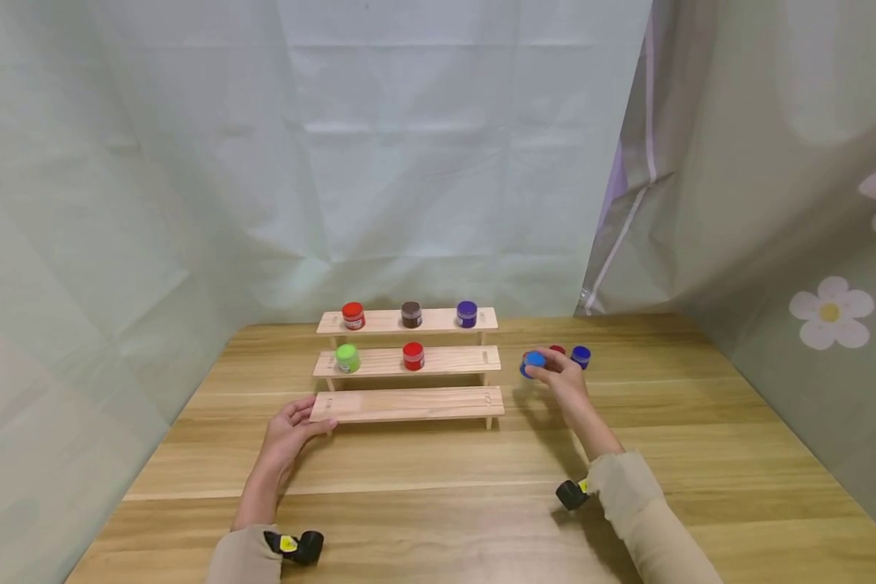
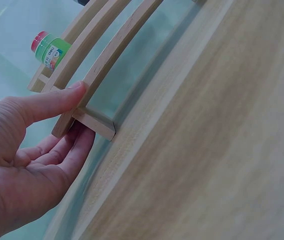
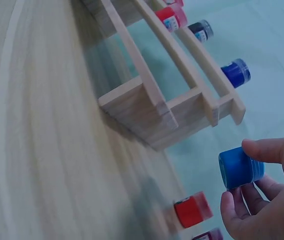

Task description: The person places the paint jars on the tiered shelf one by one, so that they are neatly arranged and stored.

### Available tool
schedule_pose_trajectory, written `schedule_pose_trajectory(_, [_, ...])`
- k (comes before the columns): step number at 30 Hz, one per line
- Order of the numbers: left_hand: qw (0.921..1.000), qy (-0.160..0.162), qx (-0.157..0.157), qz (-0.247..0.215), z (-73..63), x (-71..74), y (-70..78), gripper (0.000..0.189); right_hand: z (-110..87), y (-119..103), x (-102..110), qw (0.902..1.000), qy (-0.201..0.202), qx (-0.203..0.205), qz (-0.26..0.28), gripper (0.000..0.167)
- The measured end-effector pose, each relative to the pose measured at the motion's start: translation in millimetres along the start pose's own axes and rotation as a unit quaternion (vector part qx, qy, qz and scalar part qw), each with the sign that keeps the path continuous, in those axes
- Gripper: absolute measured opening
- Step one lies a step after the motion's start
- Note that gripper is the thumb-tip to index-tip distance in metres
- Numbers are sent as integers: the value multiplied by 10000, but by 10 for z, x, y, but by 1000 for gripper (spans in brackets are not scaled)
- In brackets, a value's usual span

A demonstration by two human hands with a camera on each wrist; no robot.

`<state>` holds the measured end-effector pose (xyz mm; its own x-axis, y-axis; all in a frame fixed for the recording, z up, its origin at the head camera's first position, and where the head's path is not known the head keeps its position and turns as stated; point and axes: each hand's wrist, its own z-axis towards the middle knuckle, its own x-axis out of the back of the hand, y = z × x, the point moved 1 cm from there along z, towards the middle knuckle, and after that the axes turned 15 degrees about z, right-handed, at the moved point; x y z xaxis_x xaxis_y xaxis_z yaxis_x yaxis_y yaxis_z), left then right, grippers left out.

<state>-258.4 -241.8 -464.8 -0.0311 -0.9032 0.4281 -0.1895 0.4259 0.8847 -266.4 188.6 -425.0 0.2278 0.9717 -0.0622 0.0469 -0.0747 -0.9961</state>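
In the head view my left hand [image 1: 288, 434] grips the left end of the lowest board of a three-step wooden rack [image 1: 409, 404]. The left wrist view shows the thumb on top of the board and the fingers [image 2: 76, 150] curled beneath. My right hand [image 1: 564, 377] pinches a blue paint jar [image 1: 534, 364] between thumb and fingertips, to the right of the rack. The right wrist view shows this blue jar [image 3: 239, 167] tilted on its side relative to the camera and apart from the rack. Fingers partly hide its lid end.
On the top board stand a red jar [image 1: 354, 315], a dark brown jar [image 1: 411, 315] and a dark blue jar [image 1: 466, 314]. The middle board bears a green jar [image 1: 347, 358] and a red jar [image 1: 413, 356]. Another dark blue jar [image 1: 580, 357] stands on the table beyond my right hand, near a partly hidden dark red jar [image 1: 557, 349].
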Motion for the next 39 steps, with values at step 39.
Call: schedule_pose_trajectory(39, [10000, 19, 1, -10, 3, 5, 2, 75, -168, -471, -756, 9895, -1255, 508, -510, 48])
